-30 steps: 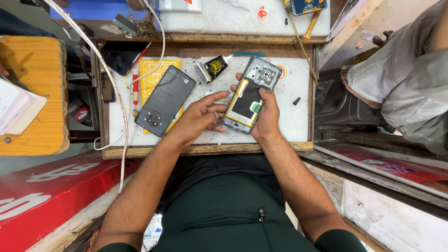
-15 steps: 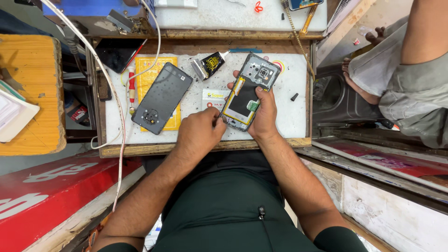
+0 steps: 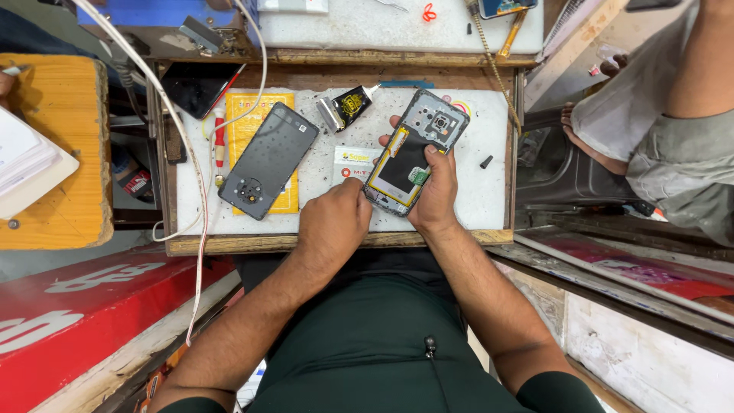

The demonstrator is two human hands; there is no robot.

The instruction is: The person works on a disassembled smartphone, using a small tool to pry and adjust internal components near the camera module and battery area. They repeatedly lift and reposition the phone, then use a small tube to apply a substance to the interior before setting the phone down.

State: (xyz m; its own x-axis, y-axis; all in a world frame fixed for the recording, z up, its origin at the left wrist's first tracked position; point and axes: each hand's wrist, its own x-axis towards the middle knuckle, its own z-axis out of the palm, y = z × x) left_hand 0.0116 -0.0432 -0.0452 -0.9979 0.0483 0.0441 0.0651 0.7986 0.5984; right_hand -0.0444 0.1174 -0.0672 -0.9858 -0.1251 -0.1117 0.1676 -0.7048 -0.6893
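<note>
Grey opened phone (image 3: pixel 413 153), back cover off, lies tilted on the white desk (image 3: pixel 489 199) between both hands.

Right hand (image 3: pixel 436 195) grips its lower right edge, thumb lying on the phone's exposed inside; left hand (image 3: pixel 332 222) is curled narrow, fingertips pinching at the phone's lower left corner. Just left lies a small white card with a red mark (image 3: pixel 352 162). Above that, a black-and-yellow glue tube (image 3: pixel 348 105). Farther left, the dark back cover (image 3: pixel 267 160) rests on a yellow rectangular packet (image 3: pixel 248 115), beside a red-handled screwdriver (image 3: pixel 219 141).
</note>
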